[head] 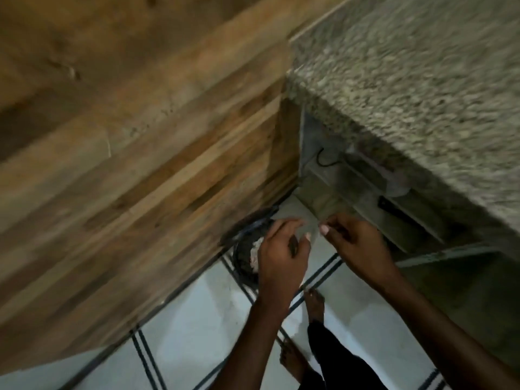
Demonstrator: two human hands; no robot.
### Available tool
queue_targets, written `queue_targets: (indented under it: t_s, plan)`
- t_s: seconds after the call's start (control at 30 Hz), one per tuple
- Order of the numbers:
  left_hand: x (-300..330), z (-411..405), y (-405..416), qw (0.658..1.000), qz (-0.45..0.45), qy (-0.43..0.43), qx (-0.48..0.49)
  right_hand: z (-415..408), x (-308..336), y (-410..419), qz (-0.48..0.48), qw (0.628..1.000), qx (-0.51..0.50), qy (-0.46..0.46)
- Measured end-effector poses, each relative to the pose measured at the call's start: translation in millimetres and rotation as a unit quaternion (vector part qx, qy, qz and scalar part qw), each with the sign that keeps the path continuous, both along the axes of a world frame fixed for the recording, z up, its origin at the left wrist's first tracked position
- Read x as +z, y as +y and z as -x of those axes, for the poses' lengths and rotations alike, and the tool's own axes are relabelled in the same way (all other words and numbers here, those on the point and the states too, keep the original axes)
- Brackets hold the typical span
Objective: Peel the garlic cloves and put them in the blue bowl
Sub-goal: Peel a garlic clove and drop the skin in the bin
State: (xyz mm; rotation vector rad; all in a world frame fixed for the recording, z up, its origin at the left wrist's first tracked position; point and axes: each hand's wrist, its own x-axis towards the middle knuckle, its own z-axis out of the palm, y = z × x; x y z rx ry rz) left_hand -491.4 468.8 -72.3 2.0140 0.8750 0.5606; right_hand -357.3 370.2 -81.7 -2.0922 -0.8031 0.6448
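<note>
Neither garlic cloves nor a blue bowl can be made out in this blurred view. The left hand (281, 249) hangs over a dark bin (246, 257) on the tiled floor (197, 327), fingers loosely curled; whether its grip pinches anything is unclear. The right hand (357, 240) beside it is likewise unclear. A granite worktop (408, 80) stands at right, a wooden wall (126, 136) at left.
</note>
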Motion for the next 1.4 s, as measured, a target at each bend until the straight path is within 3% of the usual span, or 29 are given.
queue_targets:
  t_s: [0.13, 0.3, 0.57, 0.77, 0.93, 1.17, 1.4]
  plan:
    - [89.8, -39.8, -64.1, 0.993, -0.040, -0.080, -0.072, -18.3, 102.5, -82.1, -0.033, 0.996, -0.052, -0.062]
    - [150.0, -94.1, -163.0, 0.977, -0.029, -0.108, -0.184, -46.0, 163.1, -208.5, -0.076, 0.977, -0.174, -0.102]
    - [154.3, -203.0, -360.2, 0.940, -0.028, -0.113, -0.321, -117.1, 159.0, -429.7, -0.036, 0.929, -0.336, -0.151]
    - [111.9, -289.4, -482.4, 0.920, -0.027, -0.037, -0.388, -173.7, 127.7, -562.3, 0.020, 0.899, -0.413, -0.143]
    - [74.3, -344.7, -526.8, 0.894, -0.085, 0.061, -0.435, -214.5, 100.5, -607.6, 0.078, 0.898, -0.419, -0.110]
    - [39.9, -396.2, -539.5, 0.807, -0.267, 0.230, -0.474, -291.6, 77.4, -602.1, 0.160, 0.906, -0.378, -0.104]
    - [29.7, -430.1, -509.2, 0.811, -0.297, 0.201, -0.462, -340.2, 58.9, -580.3, 0.194, 0.907, -0.358, -0.105]
